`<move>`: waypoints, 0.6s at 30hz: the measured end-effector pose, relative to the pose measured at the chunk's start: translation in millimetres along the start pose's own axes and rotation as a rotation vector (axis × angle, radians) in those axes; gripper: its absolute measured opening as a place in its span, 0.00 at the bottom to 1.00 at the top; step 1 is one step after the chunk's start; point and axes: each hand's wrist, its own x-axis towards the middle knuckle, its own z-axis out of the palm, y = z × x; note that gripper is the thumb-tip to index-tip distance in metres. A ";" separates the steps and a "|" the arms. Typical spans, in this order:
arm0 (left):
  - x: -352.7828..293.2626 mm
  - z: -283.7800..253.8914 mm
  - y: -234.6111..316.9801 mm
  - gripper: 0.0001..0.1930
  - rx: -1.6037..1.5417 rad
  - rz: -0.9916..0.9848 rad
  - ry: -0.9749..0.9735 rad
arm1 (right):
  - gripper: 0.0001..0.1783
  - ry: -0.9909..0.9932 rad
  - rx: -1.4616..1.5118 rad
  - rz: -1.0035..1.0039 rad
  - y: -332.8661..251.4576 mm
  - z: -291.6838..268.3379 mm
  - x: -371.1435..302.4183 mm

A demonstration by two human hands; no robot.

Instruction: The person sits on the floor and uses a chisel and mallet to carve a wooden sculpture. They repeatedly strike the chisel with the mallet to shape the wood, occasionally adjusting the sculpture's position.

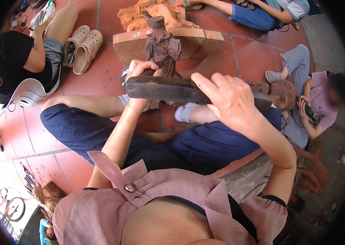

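Note:
A dark brown carved wooden figure [162, 47] stands upright between my legs. My left hand [140, 69] is closed beside its lower part, and whatever it grips is hidden behind a long dark wooden bar [162, 89]. That bar lies crosswise in front of the figure, its left end over my left hand and wrist. From the right, my right hand [231, 98] is closed on the bar, with the index finger stretched along it. The figure's base is mostly covered by the bar.
Behind the figure is a thick wooden block [205, 41] with a rough orange wood carving [140, 14]. Pale clogs [87, 51] lie on the red tiles near a seated person. At right, another person holds a green tool [310, 111] by a carved wooden piece [283, 94].

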 end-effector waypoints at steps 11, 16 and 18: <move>-15.8 -12.3 22.0 0.09 -0.059 0.130 -0.389 | 0.37 0.026 0.046 -0.022 2.1 7.4 -9.2; -16.5 -12.2 12.4 0.13 -0.107 0.090 -0.201 | 0.36 0.034 0.072 -0.074 5.6 18.5 -15.7; -11.9 -11.1 10.7 0.13 -0.093 0.057 -0.119 | 0.38 0.037 0.078 -0.073 6.0 20.8 -17.2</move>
